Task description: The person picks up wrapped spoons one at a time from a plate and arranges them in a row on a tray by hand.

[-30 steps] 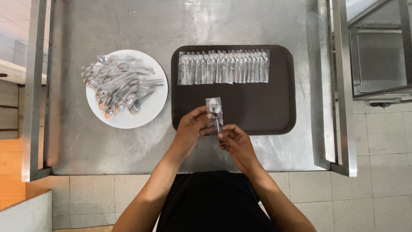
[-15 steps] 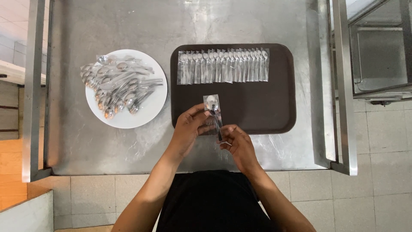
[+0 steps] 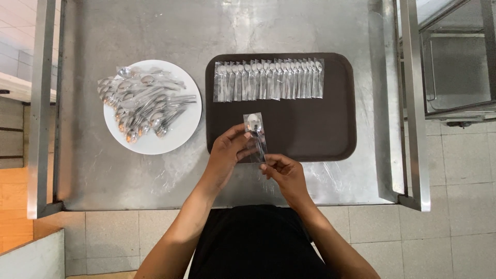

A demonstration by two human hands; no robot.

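Note:
My left hand [image 3: 230, 153] and my right hand [image 3: 284, 173] together hold one metal spoon in a clear plastic sleeve [image 3: 255, 134], bowl end pointing away from me, over the near edge of a dark brown tray [image 3: 336, 119]. The left hand grips the sleeve's side, the right pinches its lower end. A row of several sleeved spoons [image 3: 269, 79] lies side by side along the tray's far part. Left of the tray, a white plate [image 3: 181, 134] carries a heap of loose bare spoons [image 3: 140, 105].
Everything rests on a steel table [image 3: 155, 31] with upright metal frame posts at its left [image 3: 41, 103] and right [image 3: 413, 103] ends. A metal rack stands beyond the right post. Tiled floor runs below the table's near edge.
The sleeved spoon has shifted slightly away from me over the tray, with both hands still on it. Plate and row of sleeved spoons are unchanged.

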